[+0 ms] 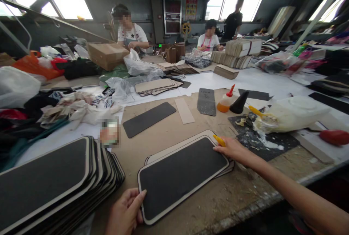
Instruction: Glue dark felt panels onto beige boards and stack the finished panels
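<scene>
A dark grey rectangular panel point(182, 176) with rounded corners and a pale border lies tilted in front of me, over several beige panels point(160, 151). My left hand point(128, 206) pinches its near left corner, thumb on top. At the far right corner, my right hand point(230, 149) has its fingers closed around a small yellow tool point(219, 140), mostly hidden, and its fingertips touch the panel's edge. To the left rises a stack of similar bordered panels point(46, 169).
White glue from a tipped plastic jug point(297, 113) smears a dark board point(264, 146) on the right. Behind the panel are an orange-filled squeeze bottle point(225, 100), a black cone point(239, 102) and a grey strip point(149, 118). Several people work across the table.
</scene>
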Demonstrator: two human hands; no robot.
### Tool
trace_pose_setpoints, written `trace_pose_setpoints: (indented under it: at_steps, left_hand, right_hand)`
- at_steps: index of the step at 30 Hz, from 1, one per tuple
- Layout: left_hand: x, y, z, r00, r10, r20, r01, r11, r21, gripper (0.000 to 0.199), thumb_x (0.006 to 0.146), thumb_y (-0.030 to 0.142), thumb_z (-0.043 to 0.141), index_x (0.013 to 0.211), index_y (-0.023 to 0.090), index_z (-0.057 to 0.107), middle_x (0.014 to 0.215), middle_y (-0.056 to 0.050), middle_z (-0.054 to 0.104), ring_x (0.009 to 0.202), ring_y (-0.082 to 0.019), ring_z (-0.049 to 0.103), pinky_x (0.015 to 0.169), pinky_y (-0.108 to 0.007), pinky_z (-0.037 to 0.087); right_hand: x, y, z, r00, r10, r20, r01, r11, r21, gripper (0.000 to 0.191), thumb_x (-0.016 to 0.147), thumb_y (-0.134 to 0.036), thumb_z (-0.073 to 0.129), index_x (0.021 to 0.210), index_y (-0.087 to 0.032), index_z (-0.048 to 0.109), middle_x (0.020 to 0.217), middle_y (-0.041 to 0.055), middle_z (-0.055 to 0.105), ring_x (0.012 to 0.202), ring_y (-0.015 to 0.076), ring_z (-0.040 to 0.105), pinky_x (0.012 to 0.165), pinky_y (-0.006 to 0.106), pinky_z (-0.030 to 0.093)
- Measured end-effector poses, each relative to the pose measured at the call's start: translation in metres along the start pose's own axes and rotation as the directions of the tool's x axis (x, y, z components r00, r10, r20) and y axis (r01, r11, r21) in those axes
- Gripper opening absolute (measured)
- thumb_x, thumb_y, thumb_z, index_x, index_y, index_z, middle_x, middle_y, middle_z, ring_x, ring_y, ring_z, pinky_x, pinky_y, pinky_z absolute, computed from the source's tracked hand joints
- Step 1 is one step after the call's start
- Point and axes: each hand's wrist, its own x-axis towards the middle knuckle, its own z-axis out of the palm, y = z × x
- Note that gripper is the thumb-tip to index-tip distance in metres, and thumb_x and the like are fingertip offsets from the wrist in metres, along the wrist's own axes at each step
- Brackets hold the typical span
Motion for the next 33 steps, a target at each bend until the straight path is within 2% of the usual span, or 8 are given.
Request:
trace_pose_setpoints:
  at_steps: [10,15,19,23,25,28,30,33]
  left_hand:
    - [0.002,-0.004,0.000,0.999,0.018,-0.036,-0.017,1.000,0.014,0.065,0.044,0.072,0.065,0.072,0.014,0.059,0.034,0.004,0.048,0.031,-0.006,0.035,0.036,-0.019,0.023]
    - [-0.002,0.004,0.003,1.000,0.004,-0.024,-0.003,1.000,0.010,0.064,0.043,0.073,0.065,0.068,0.014,0.057,0.033,0.003,0.047,0.029,-0.007,0.033,0.035,-0.019,0.021]
    - [-0.009,0.013,0.006,0.998,0.001,-0.068,0.001,1.000,0.025,0.068,0.041,0.076,0.060,0.070,0.015,0.055,0.031,0.004,0.044,0.029,-0.007,0.030,0.034,-0.019,0.016]
    - [-0.014,0.015,0.003,1.000,0.020,-0.021,-0.019,0.999,0.033,0.066,0.052,0.075,0.053,0.076,0.014,0.055,0.036,0.003,0.048,0.032,-0.007,0.034,0.035,-0.018,0.019]
    - [-0.016,0.016,0.001,0.999,0.032,0.007,-0.032,0.999,0.040,0.061,0.059,0.070,0.052,0.080,0.013,0.056,0.038,0.003,0.049,0.034,-0.006,0.035,0.037,-0.018,0.021]
    - [-0.018,0.019,-0.001,0.999,0.038,0.011,-0.039,0.999,0.025,0.055,0.061,0.066,0.049,0.077,0.014,0.054,0.038,0.005,0.046,0.034,-0.006,0.034,0.037,-0.017,0.022]
    - [-0.018,0.022,-0.001,0.999,0.036,0.021,-0.036,0.999,0.001,0.052,0.060,0.066,0.048,0.074,0.015,0.053,0.038,0.006,0.044,0.034,-0.006,0.035,0.036,-0.017,0.022]
    - [-0.018,0.025,-0.001,0.999,0.038,0.009,-0.038,0.999,-0.020,0.049,0.060,0.064,0.047,0.071,0.016,0.052,0.039,0.006,0.044,0.034,-0.006,0.036,0.034,-0.017,0.022]
  right_hand:
    - [0.009,0.005,0.003,1.000,-0.022,0.022,0.023,1.000,-0.022,0.020,0.081,-0.032,0.052,0.086,-0.013,0.056,0.086,0.0105,0.063,0.079,0.0223,0.057,0.067,0.028,0.036]
    - [0.011,0.009,0.007,0.999,-0.044,0.011,0.045,0.998,-0.043,0.024,0.081,-0.034,0.052,0.088,-0.013,0.058,0.085,0.0101,0.064,0.079,0.0227,0.058,0.066,0.028,0.037]
    - [0.006,0.004,0.002,0.999,-0.030,-0.014,0.029,0.997,-0.068,0.024,0.083,-0.034,0.050,0.089,-0.013,0.059,0.088,0.0101,0.065,0.081,0.0214,0.058,0.067,0.026,0.037]
    - [-0.002,-0.003,-0.003,0.999,0.005,-0.042,-0.007,0.998,-0.065,0.021,0.083,-0.032,0.049,0.083,-0.014,0.059,0.077,0.0083,0.065,0.070,0.0182,0.059,0.061,0.024,0.038]
    - [-0.004,-0.002,-0.002,0.998,0.061,-0.014,-0.061,0.998,0.017,0.020,0.082,-0.033,0.049,0.078,-0.015,0.058,0.064,0.0054,0.061,0.058,0.0167,0.057,0.055,0.024,0.038]
    - [-0.004,0.009,0.006,0.988,0.122,0.091,-0.142,0.951,0.276,0.026,0.079,-0.041,0.050,0.069,-0.018,0.054,0.046,-0.0003,0.050,0.042,0.0137,0.048,0.044,0.024,0.035]
    - [-0.002,0.017,0.013,0.980,0.087,0.179,-0.166,0.854,0.494,0.031,0.075,-0.048,0.054,0.067,-0.018,0.053,0.048,-0.0002,0.051,0.041,0.0127,0.047,0.041,0.024,0.036]
    - [-0.001,0.021,0.019,0.961,0.024,0.277,-0.218,0.681,0.699,0.033,0.066,-0.051,0.062,0.070,-0.018,0.058,0.065,0.0052,0.064,0.054,0.0166,0.057,0.049,0.026,0.045]
